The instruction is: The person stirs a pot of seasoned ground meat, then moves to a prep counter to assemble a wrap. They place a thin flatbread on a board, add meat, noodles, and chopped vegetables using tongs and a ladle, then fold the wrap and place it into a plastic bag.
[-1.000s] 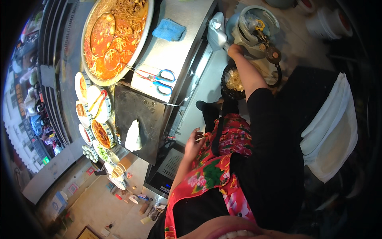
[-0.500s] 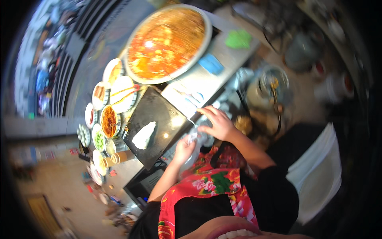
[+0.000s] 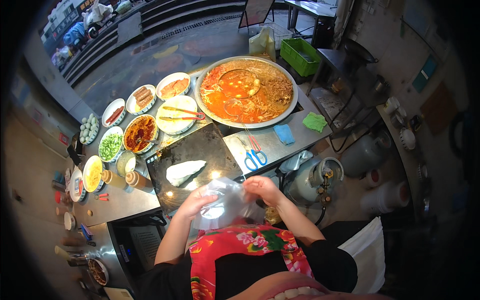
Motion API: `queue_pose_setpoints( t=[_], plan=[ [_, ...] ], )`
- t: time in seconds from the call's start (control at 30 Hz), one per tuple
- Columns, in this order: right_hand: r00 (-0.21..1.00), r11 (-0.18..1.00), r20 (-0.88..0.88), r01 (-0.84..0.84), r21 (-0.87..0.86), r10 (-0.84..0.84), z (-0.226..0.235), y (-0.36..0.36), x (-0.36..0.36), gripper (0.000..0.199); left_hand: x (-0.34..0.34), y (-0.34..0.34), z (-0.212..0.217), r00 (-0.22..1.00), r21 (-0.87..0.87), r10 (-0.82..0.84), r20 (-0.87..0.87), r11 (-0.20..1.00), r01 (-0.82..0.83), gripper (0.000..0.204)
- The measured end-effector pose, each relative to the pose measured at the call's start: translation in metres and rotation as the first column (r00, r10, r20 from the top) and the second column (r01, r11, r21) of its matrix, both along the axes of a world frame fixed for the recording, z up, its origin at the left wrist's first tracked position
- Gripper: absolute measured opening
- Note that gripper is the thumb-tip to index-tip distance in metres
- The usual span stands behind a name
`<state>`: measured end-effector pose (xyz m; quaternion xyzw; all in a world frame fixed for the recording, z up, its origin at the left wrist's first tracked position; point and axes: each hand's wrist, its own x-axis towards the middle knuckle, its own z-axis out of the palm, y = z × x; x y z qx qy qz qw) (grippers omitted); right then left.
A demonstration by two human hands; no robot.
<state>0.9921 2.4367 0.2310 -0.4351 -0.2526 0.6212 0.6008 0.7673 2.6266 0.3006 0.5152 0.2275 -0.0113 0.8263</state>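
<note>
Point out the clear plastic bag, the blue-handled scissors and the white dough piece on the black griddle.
clear plastic bag [image 3: 226,204], head view, crinkled middle between both hands
blue-handled scissors [image 3: 255,158], head view, on the blue handle loops
white dough piece [image 3: 184,171], head view, centre of its top surface

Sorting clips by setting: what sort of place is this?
Most likely an outdoor street-food stall. A huge pan of red stew sits beside a black griddle, bowls of toppings line the counter, a gas cylinder stands below, and pavement lies just beyond.
</note>
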Motion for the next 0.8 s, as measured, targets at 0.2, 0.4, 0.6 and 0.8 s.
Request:
queue_pose_setpoints(
  t=[0.2, 0.4, 0.6, 0.8],
  plan=[
    [0.979, 0.927, -0.194, -0.13, -0.352, 0.063, 0.036, 0.036, -0.008, 0.048, -0.02, 0.019, 0.005, 0.991, 0.078, 0.097, 0.092, 0.991, -0.105, 0.048],
    [0.92, 0.922, -0.232, -0.239, 0.304, 0.315, 0.065, 0.06, -0.029, 0.073, -0.053, 0.039, 0.021, 0.993, 0.169, -0.035, 0.109, 0.985, 0.016, 0.057],
    [0.856, 0.963, -0.481, 0.257, 0.078, -0.189, 0.066, 0.083, -0.041, 0.062, -0.084, 0.051, 0.027, 0.987, 0.135, -0.017, 0.16, 0.991, -0.005, 0.067],
    [0.843, 0.938, -0.412, -0.306, 0.162, 0.346, 0.061, 0.079, -0.068, 0.051, -0.103, 0.062, 0.008, 0.996, 0.194, -0.046, 0.073, 0.98, 0.031, 0.065]
  ],
)
